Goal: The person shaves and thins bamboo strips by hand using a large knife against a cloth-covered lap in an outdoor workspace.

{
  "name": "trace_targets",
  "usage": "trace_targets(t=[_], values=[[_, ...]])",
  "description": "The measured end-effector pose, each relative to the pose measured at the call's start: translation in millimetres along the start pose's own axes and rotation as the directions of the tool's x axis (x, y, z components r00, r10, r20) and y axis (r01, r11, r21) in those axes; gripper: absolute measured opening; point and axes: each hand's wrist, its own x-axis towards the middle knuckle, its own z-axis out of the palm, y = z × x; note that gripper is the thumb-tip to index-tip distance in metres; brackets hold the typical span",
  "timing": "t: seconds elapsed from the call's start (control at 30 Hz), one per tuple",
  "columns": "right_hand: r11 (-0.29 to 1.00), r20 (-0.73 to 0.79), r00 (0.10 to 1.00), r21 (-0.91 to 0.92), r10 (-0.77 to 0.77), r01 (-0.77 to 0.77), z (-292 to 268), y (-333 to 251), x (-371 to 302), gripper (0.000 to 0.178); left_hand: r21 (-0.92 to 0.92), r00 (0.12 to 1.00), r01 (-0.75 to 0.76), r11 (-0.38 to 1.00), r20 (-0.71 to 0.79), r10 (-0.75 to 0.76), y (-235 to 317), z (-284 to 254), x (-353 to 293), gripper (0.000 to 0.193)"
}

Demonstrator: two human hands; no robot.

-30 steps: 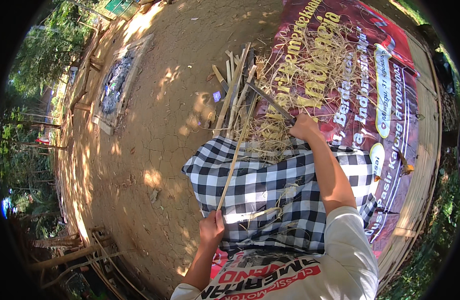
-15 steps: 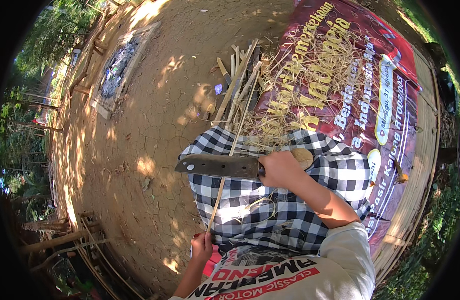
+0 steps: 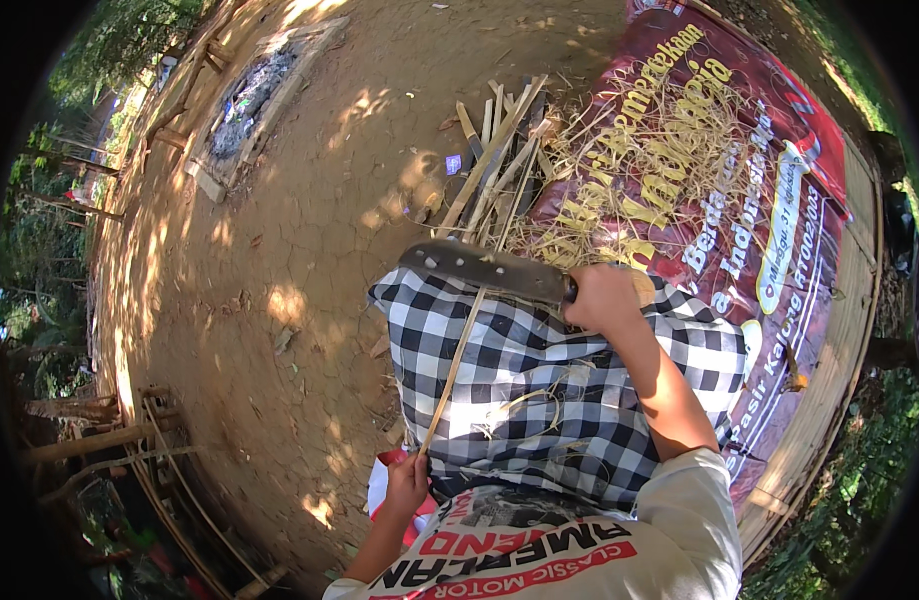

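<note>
Slanting forward from left hand (image 3: 409, 484), thin strip (image 3: 453, 372)

There's dull metal on the knife (image 3: 484, 268), matt cloth (image 3: 549, 385) at five, glossy, seemingly plastic banner (image 3: 754, 235) at two o'clock!

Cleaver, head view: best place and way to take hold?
Probably the handle, from the person's right: the broad blade extends left across the thin strip, leaving the handle end on the right. The right hand wraps it there, hiding most of it.
</note>
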Motion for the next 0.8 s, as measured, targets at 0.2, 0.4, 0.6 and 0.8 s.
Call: trace_targets(t=[0.2,0.4,0.6,0.8], values=[[0.964,-0.093,0.962,0.099,0.255,-0.246,-39.4,21.0,2.2,0.024,0.094,0.996,-0.084,0.992,-0.013,0.085,-20.3,6.3,4.2,0.028],[0.989,0.11,0.983,0.039,-0.144,0.14,-4.4,-46.3,-11.6,0.019,0.084,0.999,-0.01,0.996,0.041,0.007,-12.6,3.1,4.2,0.03],[0.991,0.138,0.982,0.045,-0.13,0.125,3.8,-40.4,23.5,0.021,0.045,1.0,-0.025,0.999,-0.01,0.026,-24.1,6.7,-0.1,0.028],[0.941,0.081,0.947,0.112,0.312,-0.32,-21.8,39.8,44.3,0.021,0.078,0.995,-0.097,0.992,-0.013,0.098,-30.3,9.4,7.3,0.027]])
